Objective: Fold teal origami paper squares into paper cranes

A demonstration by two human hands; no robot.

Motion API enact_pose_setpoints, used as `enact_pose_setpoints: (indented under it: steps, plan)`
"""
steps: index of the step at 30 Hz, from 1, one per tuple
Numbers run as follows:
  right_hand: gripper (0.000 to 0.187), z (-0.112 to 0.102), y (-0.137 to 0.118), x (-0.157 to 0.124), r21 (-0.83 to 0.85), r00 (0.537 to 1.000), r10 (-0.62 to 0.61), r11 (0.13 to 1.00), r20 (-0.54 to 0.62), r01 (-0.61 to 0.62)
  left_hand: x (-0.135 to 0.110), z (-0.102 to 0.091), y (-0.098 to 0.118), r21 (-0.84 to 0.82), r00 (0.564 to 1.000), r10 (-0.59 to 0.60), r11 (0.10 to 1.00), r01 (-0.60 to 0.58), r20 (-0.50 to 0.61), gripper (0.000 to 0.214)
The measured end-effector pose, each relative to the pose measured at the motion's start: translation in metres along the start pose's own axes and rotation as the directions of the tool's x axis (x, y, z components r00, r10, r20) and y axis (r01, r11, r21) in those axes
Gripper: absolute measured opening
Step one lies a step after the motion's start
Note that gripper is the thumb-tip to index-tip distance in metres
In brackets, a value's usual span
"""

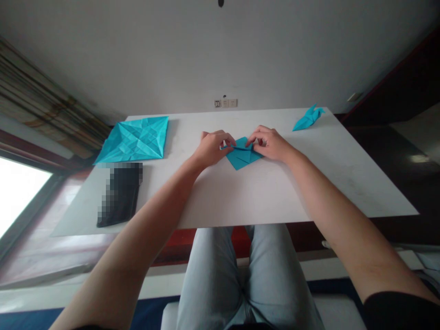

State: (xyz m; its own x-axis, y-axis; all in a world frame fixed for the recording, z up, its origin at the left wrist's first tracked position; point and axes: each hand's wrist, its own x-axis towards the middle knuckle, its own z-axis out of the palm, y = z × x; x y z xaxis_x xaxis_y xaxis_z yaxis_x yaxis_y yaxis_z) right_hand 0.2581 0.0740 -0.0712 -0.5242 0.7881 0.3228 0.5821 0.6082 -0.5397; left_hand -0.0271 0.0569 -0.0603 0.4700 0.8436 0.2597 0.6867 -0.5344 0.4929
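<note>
A folded sheet of blue origami paper (239, 159) lies on the white table in front of me, one corner pointing toward my body. My left hand (213, 147) pinches its left side between thumb and fingers. On the opposite side, my right hand (268, 143) grips the upper right part with thumb and bent fingers. A raised fold runs across the paper between the two hands. Fingertips hide parts of the left and right edges.
A creased, unfolded blue sheet (137, 139) rests at the table's back left. Nearer on that side lies a dark flat object (122, 197), partly pixelated. A folded blue paper bird (308, 118) stands at the back right. Behind the white table (364, 183) is a wall with sockets (225, 103).
</note>
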Motion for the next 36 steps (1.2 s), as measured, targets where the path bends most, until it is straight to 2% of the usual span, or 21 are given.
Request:
enact_pose_setpoints:
  steps: [6, 8, 12, 16, 20, 25, 29, 36]
  plan:
    - [0.020, 0.0044, 0.0033, 0.0005, -0.006, 1.000, 0.004, 1.000, 0.009, -0.004, -0.0032, 0.0010, 0.0008, 0.018, 0.997, 0.052, 0.998, -0.053, 0.061, 0.030]
    - [0.019, 0.0062, 0.0048, 0.0013, -0.025, 1.000, -0.025, 0.999, -0.006, 0.025, -0.0038, 0.0013, 0.0012, 0.016, 0.997, 0.047, 0.999, -0.048, 0.066, 0.033]
    - [0.020, 0.0067, 0.0043, 0.0022, -0.017, 0.999, -0.054, 0.998, 0.007, 0.054, -0.0033, 0.0011, 0.0014, 0.027, 0.999, -0.004, 1.000, 0.003, 0.041, 0.027]
    - [0.031, 0.0061, 0.0008, 0.0021, 0.091, 0.998, 0.012, 0.996, 0.065, -0.018, -0.0017, 0.0030, 0.0018, 0.030, 0.998, -0.066, 0.997, 0.067, -0.020, 0.022]
    - [0.040, 0.0069, 0.0011, 0.0021, 0.145, 0.990, 0.052, 0.987, 0.128, -0.071, -0.0023, 0.0065, 0.0052, 0.045, 0.996, -0.091, 0.995, 0.090, 0.009, 0.019]
    - [0.046, 0.0057, 0.0042, 0.0000, -0.010, 0.992, 0.057, 0.998, 0.112, -0.057, -0.0041, 0.0060, 0.0064, 0.026, 0.998, -0.047, 0.999, 0.046, 0.041, 0.043]
    - [0.061, 0.0023, 0.0013, -0.0036, -0.089, 0.985, 0.082, 0.994, 0.155, -0.069, -0.0038, 0.0020, 0.0038, 0.004, 0.997, -0.029, 1.000, 0.029, 0.068, 0.044]
    - [0.068, 0.0013, 0.0007, -0.0054, -0.127, 0.973, 0.105, 0.989, 0.204, -0.080, -0.0034, 0.0008, 0.0036, 0.012, 0.997, -0.051, 0.999, 0.051, 0.064, 0.049]
